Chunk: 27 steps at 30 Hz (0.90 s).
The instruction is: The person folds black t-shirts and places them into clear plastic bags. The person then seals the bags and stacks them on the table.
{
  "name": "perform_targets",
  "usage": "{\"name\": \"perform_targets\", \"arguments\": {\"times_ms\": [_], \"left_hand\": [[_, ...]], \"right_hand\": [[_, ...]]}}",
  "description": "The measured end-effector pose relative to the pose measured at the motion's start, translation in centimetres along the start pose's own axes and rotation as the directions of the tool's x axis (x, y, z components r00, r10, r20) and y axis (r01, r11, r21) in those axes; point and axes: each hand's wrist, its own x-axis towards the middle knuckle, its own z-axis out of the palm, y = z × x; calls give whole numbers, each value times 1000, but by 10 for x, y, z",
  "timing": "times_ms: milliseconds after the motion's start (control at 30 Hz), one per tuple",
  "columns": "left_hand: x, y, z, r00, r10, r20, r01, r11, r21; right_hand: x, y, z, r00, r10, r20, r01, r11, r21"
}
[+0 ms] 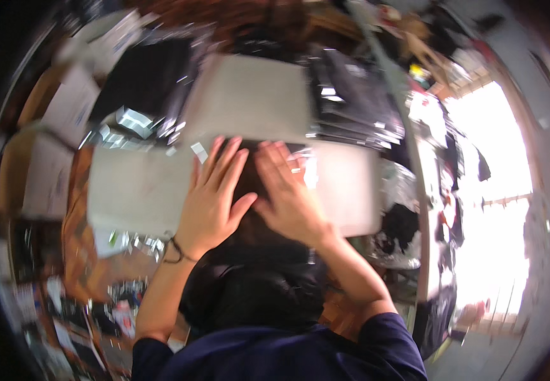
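Palms down, both of my hands lie over a dark, flat item [251, 178], probably folded cloth, at the near middle of a pale table [134, 188]. My left hand [213, 205] has its thumb spread and a dark cord bracelet at the wrist. Beside it, my right hand [294, 200] is flat and blurred by motion. Neither hand grips anything. Shiny glare at the item's right edge looks like clear plastic film [311, 166]. A small white sticker or slip [199, 152] lies by my left fingertips. The hands hide much of the dark item.
Black items in shiny plastic [146, 81] are piled at the far left, with pale labels [134, 121] at their near edge. More plastic-wrapped dark packs [356, 100] are stacked at the far right. Cardboard boxes [48, 176] stand left. Clear plastic bags [398, 185] lie right, before a bright window [489, 143].
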Motion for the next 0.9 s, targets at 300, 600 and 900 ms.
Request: {"name": "perform_targets", "arguments": {"times_ms": [300,600,900], "left_hand": [[-7,-9,21,991,-69,116,49,984,169],[-7,-5,19,987,-100,129,77,981,176],[-9,-5,26,981,-139,139,108,972,210]], "right_hand": [[-16,12,13,996,59,-59,-58,998,28],[-39,7,8,979,178,-101,-167,980,108],[-42,13,11,976,195,-97,-181,974,134]]}}
